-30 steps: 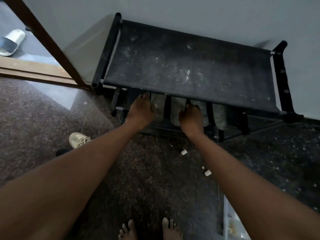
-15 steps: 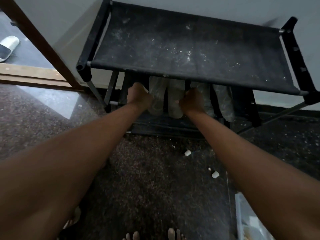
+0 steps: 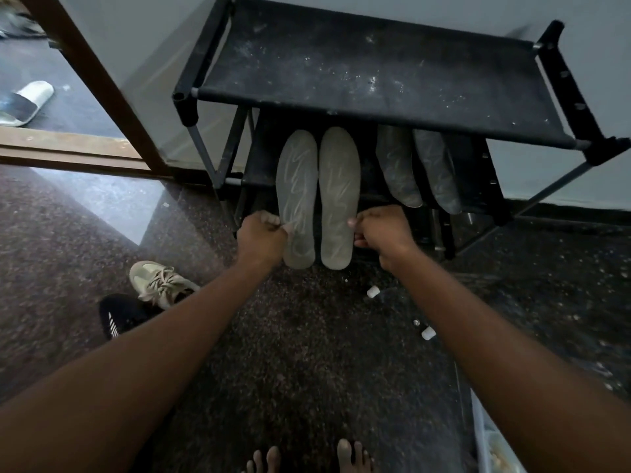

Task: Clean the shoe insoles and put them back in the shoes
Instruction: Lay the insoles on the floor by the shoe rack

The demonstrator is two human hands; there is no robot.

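Two bare hands hold a pair of grey insoles in front of a black shoe rack.

The left hand (image 3: 261, 235) is pinched on the outer edge of the left pale grey foam insole (image 3: 296, 196), and the right hand (image 3: 382, 230) is pinched on the outer edge of the right pale grey foam insole (image 3: 339, 196); the two insoles lie side by side, nearly touching, heels toward the person and toes under the dusty black fabric-topped shoe rack (image 3: 375, 66). Two darker grey insoles (image 3: 418, 165) lean on the rack's lower shelf, to the right. A beige lace-up sneaker (image 3: 160, 283) lies on the dark speckled stone floor (image 3: 307, 353) to the left, touching a black shoe with white stripes (image 3: 119, 314). Small white caps (image 3: 373, 291) lie on the floor near the right forearm.
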